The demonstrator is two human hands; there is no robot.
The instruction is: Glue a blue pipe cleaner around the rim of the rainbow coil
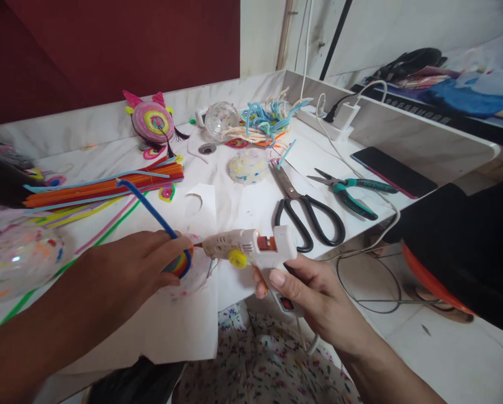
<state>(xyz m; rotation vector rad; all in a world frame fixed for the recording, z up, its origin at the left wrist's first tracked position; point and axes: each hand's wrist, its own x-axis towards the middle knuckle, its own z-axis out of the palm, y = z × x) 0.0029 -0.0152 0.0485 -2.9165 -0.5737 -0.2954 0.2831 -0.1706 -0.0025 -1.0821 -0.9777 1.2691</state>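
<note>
My left hand (148, 259) pinches a rainbow coil of pipe cleaners (183, 266), its outermost strand a blue pipe cleaner (147, 206) whose free end sticks up to the left. Beneath the coil is a clear, colour-speckled plastic dome (199, 276) on white paper. My right hand (312, 289) grips a white hot glue gun (230, 244) by its handle, with a finger at the orange trigger. The gun's nozzle points left and comes right up to the coil's edge by my left fingertips; whether it touches, I cannot tell.
Black-handled scissors (305, 210) and teal-handled pliers (352, 191) lie to the right, near a phone (394, 171). Orange pipe cleaners (104, 184) are bundled at left. Behind stand a pink coiled figure (150, 120), a speckled dome (248, 166) and blue strands (263, 118). A white cable (339, 151) crosses the table.
</note>
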